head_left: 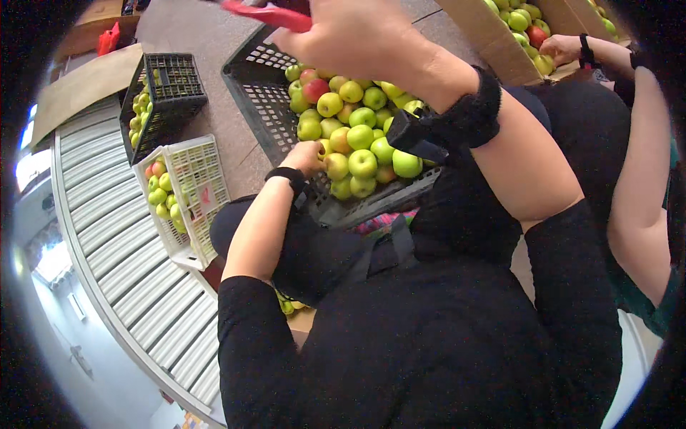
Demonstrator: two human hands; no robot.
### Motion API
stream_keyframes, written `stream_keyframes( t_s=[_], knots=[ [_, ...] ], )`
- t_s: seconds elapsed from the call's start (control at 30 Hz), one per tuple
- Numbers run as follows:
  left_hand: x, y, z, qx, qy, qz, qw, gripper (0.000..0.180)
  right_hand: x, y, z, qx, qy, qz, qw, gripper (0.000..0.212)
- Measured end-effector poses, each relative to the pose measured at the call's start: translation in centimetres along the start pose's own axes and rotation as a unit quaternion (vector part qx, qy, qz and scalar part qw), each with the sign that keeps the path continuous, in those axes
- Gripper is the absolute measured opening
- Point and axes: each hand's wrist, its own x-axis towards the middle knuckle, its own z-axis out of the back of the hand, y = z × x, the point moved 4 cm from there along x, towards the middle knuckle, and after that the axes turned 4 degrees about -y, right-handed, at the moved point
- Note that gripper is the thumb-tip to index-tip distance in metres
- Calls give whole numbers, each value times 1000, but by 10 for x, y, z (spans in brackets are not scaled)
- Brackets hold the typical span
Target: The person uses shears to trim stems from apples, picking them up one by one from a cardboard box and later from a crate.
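A black perforated crate (268, 107) full of green, yellow and reddish apples (362, 163) stands before me. At its left side, my left hand (307, 159) is closed at the edge of the pile, its curled fingers on a yellowish apple (325, 148) that is mostly hidden. My right hand (357, 39) is raised over the far part of the crate, closed on a long, smooth red object (268, 14). The upper edge cuts that object off, so its kind does not show. Black bands circle both my wrists.
A cardboard box of apples (493, 39) stands at the far right, with a co-worker's hand (561, 50) in it. To the left, a white crate (204, 189) and another black crate (175, 82), both holding apples, stand beside a roller conveyor (121, 236). Flat cardboard (86, 93) lies at its far end.
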Motion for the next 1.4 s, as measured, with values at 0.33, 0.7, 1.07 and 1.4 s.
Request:
stream_keyframes(
  t_s=[0.33, 0.7, 1.07, 1.4],
  knots=[
    [13, -22, -42, 112, -22, 46, 992, 57, 5, -9, -15, -105, -21, 3, 994, 31],
    [-6, -37, -11, 19, -50, 92, 994, 52, 6, -21, -16, -99, -25, -15, 995, 30],
    [-78, -46, 153, -841, -90, -168, 506, 56, -4, -20, -26, -116, -15, 24, 993, 31],
    [-80, -25, 161, -920, -96, -118, 362, 58, -5, -28, -54, -212, 19, 82, 974, 30]
  ],
)
